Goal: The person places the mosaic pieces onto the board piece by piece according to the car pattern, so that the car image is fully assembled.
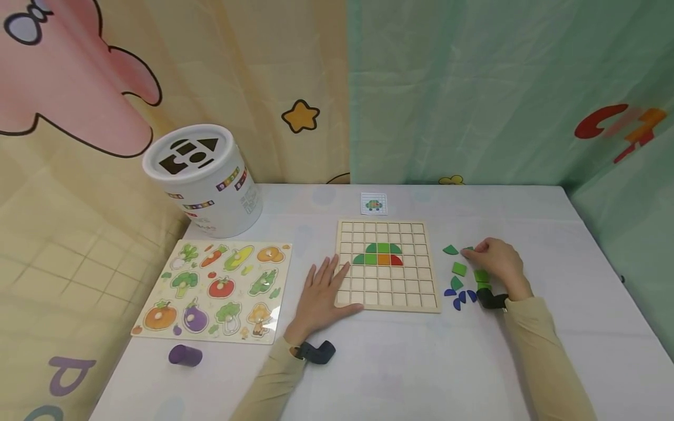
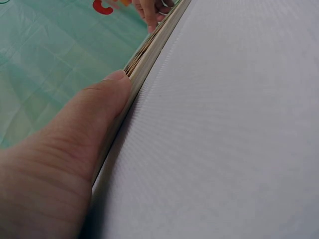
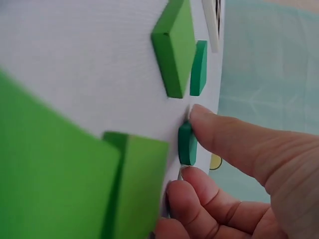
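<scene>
My left hand (image 1: pixel 318 297) rests with fingers spread on the left front corner of a wooden grid board (image 1: pixel 392 297). In the left wrist view, its thumb (image 2: pixel 102 99) lies along the board's edge. Green, orange and red pieces form a dome shape (image 1: pixel 383 248) in the grid. To the right of the board, my right hand (image 1: pixel 497 263) pinches a dark green rounded piece (image 3: pixel 187 144) between thumb and fingers, at table level. Nearby lie light green squares (image 1: pixel 459 269), dark green quarter-rounds (image 1: pixel 450 249) and several blue half-rounds (image 1: pixel 450 292).
A small picture card (image 1: pixel 374 204) lies behind the board. On the left are a vegetable puzzle board (image 1: pixel 239 292), a white bucket with a shape-cut lid (image 1: pixel 223 204) and a purple cylinder (image 1: pixel 185 355). Curtains (image 1: pixel 447 88) hang behind the table.
</scene>
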Available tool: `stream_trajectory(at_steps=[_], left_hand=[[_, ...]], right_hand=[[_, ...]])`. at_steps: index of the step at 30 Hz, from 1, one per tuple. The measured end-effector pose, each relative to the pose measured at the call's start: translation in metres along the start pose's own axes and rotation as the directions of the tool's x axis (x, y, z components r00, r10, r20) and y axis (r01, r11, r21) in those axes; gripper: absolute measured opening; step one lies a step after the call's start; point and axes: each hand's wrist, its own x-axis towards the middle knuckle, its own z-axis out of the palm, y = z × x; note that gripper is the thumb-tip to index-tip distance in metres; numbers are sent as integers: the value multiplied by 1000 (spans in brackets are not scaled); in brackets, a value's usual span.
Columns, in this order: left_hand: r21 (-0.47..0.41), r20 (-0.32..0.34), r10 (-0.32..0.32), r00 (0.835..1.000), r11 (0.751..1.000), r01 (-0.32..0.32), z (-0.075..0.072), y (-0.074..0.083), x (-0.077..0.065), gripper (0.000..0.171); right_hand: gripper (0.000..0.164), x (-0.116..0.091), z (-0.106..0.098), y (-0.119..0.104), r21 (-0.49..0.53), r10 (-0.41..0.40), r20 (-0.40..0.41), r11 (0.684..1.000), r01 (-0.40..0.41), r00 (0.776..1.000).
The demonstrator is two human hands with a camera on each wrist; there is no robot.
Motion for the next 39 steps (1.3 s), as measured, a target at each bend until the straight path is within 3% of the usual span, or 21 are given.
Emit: stream_trajectory(at_steps=[7, 15, 24, 34, 39], left_hand=[[-10, -1, 1, 1000, 1000, -1, 1, 0, 0, 96], [-9, -11, 7, 1000, 1000, -7, 0, 0, 0, 95], [1, 8, -1, 1000, 1000, 1, -2, 2, 0, 95], [11, 9, 3, 1000, 1000, -3, -1, 1, 0, 96], [2, 12, -3, 1000, 1000, 3, -1, 1, 0, 95]], right_hand=[[45, 7, -2, -2, 35, 21, 26, 999, -22, 999], [43, 12, -1, -8, 6, 65, 17, 998, -65, 998], [40, 14, 1, -9, 40, 45, 30, 998, -46, 999], [34, 4, 5, -3, 64, 12, -99, 998, -6, 995], [28, -3, 4, -8, 62, -74, -235, 994, 91, 969]])
